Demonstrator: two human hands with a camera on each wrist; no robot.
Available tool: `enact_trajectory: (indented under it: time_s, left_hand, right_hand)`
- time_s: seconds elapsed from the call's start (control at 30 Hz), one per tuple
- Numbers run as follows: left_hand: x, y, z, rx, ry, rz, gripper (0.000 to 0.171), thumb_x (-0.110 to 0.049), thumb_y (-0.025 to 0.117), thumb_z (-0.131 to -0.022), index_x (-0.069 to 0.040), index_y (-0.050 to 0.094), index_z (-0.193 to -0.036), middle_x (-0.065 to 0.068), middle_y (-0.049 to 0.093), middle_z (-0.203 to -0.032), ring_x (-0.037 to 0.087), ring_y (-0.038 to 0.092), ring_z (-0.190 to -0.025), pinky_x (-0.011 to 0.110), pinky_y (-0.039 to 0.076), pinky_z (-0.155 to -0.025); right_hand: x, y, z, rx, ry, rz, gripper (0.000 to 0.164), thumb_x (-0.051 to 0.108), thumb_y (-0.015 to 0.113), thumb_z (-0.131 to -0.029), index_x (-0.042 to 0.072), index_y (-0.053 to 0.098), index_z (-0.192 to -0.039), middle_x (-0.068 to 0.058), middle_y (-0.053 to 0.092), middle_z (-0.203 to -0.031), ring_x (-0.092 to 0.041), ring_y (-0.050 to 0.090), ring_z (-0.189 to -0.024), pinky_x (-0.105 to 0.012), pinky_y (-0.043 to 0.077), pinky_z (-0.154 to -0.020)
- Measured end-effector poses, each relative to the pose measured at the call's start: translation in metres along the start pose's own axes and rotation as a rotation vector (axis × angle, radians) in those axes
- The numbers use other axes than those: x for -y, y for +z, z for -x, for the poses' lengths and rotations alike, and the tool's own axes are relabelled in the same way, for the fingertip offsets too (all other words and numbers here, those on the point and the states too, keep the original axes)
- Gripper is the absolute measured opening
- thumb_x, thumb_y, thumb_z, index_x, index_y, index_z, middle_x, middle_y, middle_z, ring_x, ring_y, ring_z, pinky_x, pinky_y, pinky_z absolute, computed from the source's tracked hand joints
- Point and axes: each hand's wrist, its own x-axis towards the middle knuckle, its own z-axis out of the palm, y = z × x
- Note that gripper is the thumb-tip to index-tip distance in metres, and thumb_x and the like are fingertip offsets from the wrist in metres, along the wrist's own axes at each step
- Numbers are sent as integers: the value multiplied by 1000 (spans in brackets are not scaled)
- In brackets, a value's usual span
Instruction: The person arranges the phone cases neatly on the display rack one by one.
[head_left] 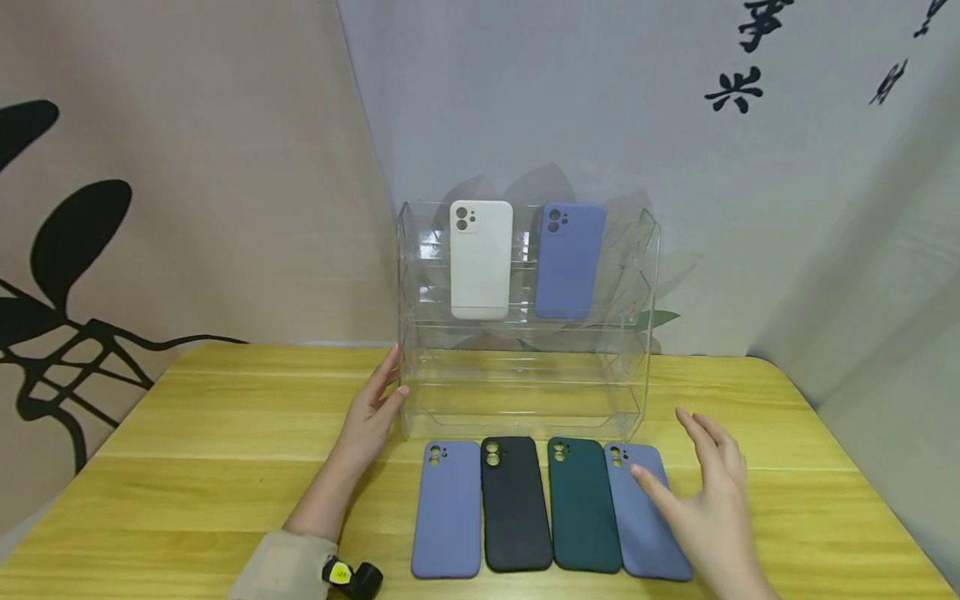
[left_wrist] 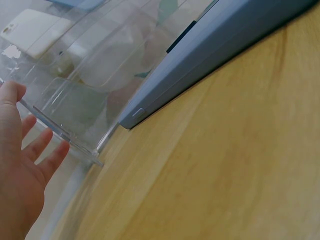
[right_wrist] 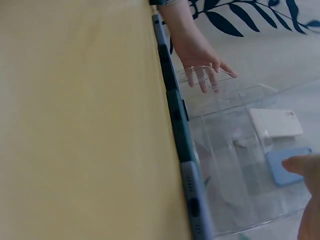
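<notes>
A clear acrylic display rack point(head_left: 525, 398) stands upright at the back of the table. In it lean a white phone case point(head_left: 482, 260) and a blue-purple phone case point(head_left: 570, 262), side by side on an upper tier. My left hand point(head_left: 372, 417) rests against the rack's left side, its fingers fairly straight in the left wrist view. My right hand point(head_left: 712, 508), thumb and fingers spread around nothing, hovers by the rightmost blue case point(head_left: 651, 525). Left of that case lie a dark green case point(head_left: 585, 508), a black case point(head_left: 516, 508) and another blue-purple case point(head_left: 447, 512).
The wooden table point(head_left: 225, 417) extends to both sides of the rack. Behind it hangs a pale cloth backdrop point(head_left: 262, 167) with dark leaf prints and characters. A black strap device with a yellow label point(head_left: 342, 575) sits on my left wrist.
</notes>
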Motion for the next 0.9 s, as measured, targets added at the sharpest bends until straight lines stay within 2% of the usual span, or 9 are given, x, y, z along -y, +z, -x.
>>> enact_trajectory:
  time_s: [0.23, 0.33, 0.6, 0.9]
  left_hand:
    - [3, 0, -1, -5, 5, 7, 60, -3, 51, -98, -19, 29, -152, 9, 33, -151, 31, 38, -130, 49, 36, -105]
    - [3, 1, -1, -4, 8, 13, 60, -2, 51, -98, -18, 29, -152, 9, 34, -151, 31, 38, -130, 49, 36, -105]
    - [3, 1, 0, -1, 7, 24, 60, -3, 51, -98, -19, 29, -152, 9, 34, -151, 30, 38, -129, 49, 36, -105]
    - [2, 0, 0, 5, 10, 27, 59, -4, 50, -99, -19, 29, -152, 9, 33, -151, 32, 38, -130, 52, 34, -106]
  right_hand:
    - [-23, 5, 15, 206, 117, 84, 90, 35, 82, -76, 3, 35, -146, -28, 31, -140, -53, 27, -122, -65, 33, -86]
    - [-28, 8, 18, 264, 152, 102, 92, 39, 80, -77, 2, 32, -146, -30, 30, -140, -54, 25, -123, -69, 33, -88]
    - [-41, 17, 23, 321, 174, 118, 96, 42, 80, -76, -3, 30, -145, -34, 35, -137, -56, 26, -123, -67, 27, -94]
    - [-45, 23, 25, 358, 185, 186, 98, 45, 79, -75, -4, 32, -145, -37, 35, -138, -57, 26, -120, -67, 25, -93]
